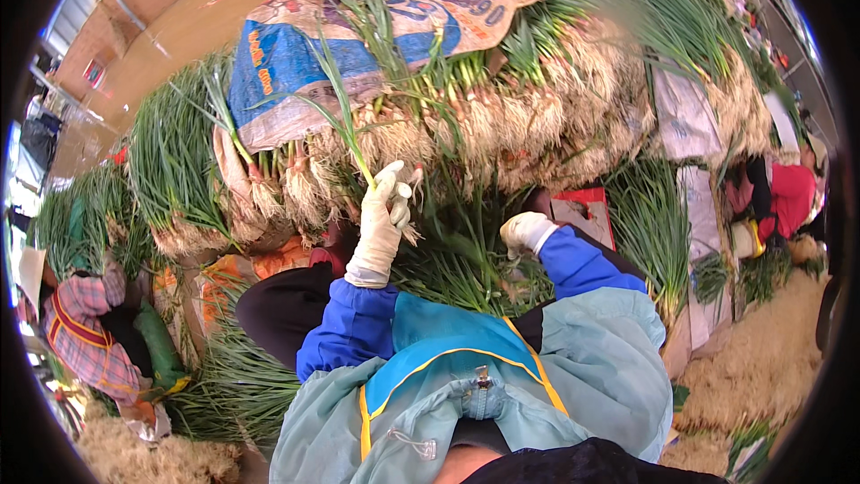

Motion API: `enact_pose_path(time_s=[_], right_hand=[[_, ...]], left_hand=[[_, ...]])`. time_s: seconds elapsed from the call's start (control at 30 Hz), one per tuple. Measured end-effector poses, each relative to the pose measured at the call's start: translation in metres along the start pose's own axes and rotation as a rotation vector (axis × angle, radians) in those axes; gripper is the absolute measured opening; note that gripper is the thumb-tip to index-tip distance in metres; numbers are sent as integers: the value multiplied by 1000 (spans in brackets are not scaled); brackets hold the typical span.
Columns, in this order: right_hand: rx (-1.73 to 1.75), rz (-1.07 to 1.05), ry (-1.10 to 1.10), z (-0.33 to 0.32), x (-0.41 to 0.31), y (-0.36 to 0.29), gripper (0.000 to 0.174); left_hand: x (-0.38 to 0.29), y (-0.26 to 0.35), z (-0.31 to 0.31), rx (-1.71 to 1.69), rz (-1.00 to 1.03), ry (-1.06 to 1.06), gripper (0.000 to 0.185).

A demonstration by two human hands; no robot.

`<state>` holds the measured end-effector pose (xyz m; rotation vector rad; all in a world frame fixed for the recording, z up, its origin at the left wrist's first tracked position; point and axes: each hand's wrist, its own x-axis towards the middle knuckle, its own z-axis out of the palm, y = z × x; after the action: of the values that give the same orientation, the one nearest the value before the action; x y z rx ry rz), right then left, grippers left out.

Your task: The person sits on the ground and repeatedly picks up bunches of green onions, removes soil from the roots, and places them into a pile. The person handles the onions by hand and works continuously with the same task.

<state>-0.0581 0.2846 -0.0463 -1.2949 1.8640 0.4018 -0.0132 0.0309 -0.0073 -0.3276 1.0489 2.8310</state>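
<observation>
My left hand [381,225], in a white glove, grips the stem of a green onion plant [346,117]; its leaves point up and away, and roots hang below the fingers. My right hand [527,233], also gloved in white, is at the right over a pile of loose green leaves [457,269]; its fingers curl downward, and whether they hold anything is hidden. Beyond both hands lies a long row of rooted onion plants [497,114], roots facing me. A printed woven sack [302,74] covers part of their leaves.
A co-worker in a plaid shirt [84,326] sits at the left, another in a red top [789,198] at the right. A red-edged box [581,208] stands beyond my right sleeve. Upright leafy bundles [652,228] are to its right. Root piles [752,349] lie lower right.
</observation>
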Motion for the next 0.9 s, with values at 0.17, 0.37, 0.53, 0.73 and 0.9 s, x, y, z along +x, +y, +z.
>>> enact_pose_path(time_s=[0.17, 0.37, 0.53, 0.73, 0.9], right_hand=[[947, 47, 1165, -116, -3, 66, 73], [1157, 823, 1200, -280, 38, 128, 111], [746, 707, 1397, -299, 114, 115, 88], [1712, -228, 1416, -227, 67, 197, 32], [2066, -692, 1254, -171, -8, 174, 27]], left_hand=[[-3, 9, -7, 5, 44, 12, 28], [-11, 15, -6, 22, 87, 86, 28], [-11, 27, -12, 23, 160, 37, 31], [-8, 29, -24, -52, 167, 30, 29], [0, 15, -21, -63, 143, -22, 30]])
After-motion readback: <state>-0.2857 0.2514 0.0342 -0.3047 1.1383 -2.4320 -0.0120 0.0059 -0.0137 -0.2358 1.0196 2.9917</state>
